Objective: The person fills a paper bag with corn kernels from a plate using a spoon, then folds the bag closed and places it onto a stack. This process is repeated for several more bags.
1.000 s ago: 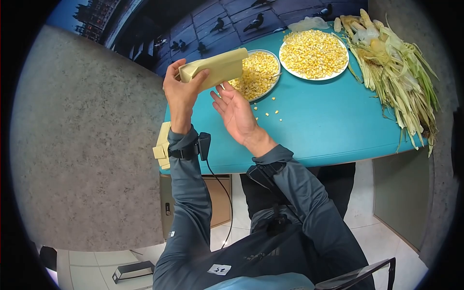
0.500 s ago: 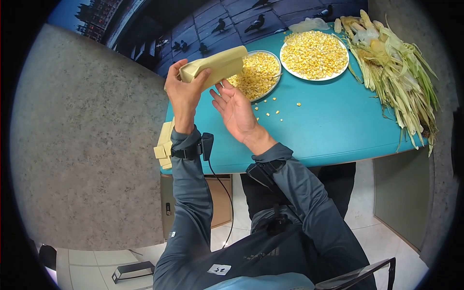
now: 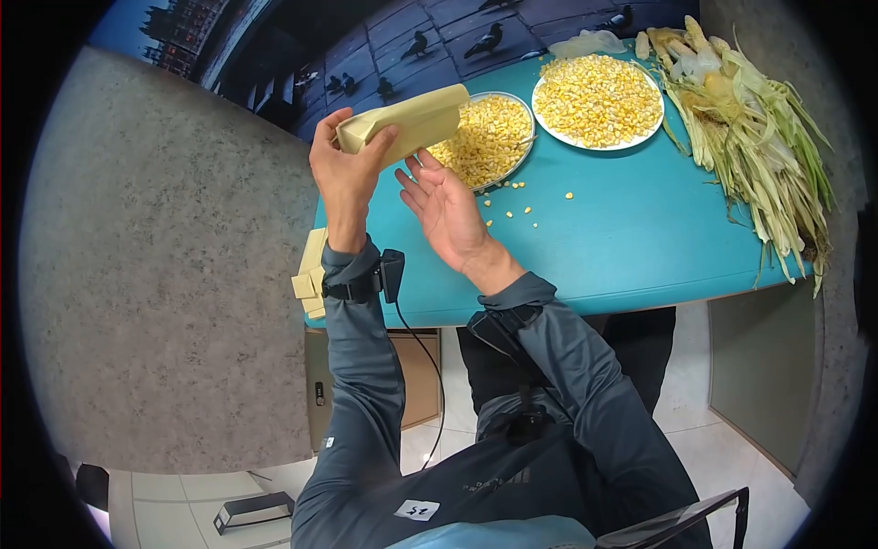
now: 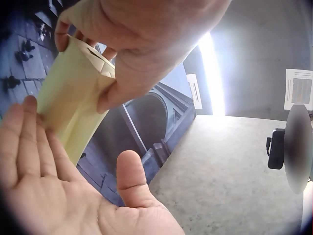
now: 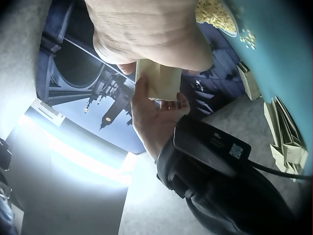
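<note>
My left hand [image 3: 347, 178] grips a pale yellow paper bag [image 3: 412, 128] by one end, thumb on the near side and fingers round the far side. The bag lies slantwise in the air, its other end over the near-left part of a plate [image 3: 531, 137] of corn kernels [image 3: 494, 133]. My right hand [image 3: 448, 206] is open, palm up, with its fingertips right at the bag's underside. In the left wrist view the folded end of the bag [image 4: 73, 93] shows in the left hand's grasp, and the right hand's fingers [image 4: 44, 142] lie straight beside it.
A fuller white plate [image 3: 604, 146] of kernels stands to the right. Corn husks and cobs [image 3: 741, 137] pile at the table's right end. Several loose kernels [image 3: 510, 215] lie on the teal table [image 3: 622, 238]. More folded paper bags [image 3: 311, 274] lie at the left edge.
A few more loose kernels show on the table near the plate. Both hands and the bag hold nearly the same position.
</note>
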{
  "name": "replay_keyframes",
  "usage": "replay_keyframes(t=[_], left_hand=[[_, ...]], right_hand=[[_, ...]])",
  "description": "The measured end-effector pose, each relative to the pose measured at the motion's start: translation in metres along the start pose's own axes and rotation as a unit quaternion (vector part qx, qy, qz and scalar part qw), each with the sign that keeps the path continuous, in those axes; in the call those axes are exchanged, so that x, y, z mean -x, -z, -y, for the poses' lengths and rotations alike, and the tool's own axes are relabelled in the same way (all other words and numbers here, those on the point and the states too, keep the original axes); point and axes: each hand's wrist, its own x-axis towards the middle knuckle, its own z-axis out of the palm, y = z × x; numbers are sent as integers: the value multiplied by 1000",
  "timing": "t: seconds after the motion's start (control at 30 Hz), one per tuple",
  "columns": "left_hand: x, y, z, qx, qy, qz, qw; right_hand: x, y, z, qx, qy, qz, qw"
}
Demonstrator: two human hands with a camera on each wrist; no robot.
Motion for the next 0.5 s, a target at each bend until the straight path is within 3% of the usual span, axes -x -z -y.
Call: replay_keyframes(t=[0.27,0.5], left_hand=[[-2,-2,0,7,10,-16,1000],[-6,-10,10,6,20,-31,999]], right_hand=[[3,-3,1,-5,1,8,1000],[9,-5,-5,-36,-5,-41,999]])
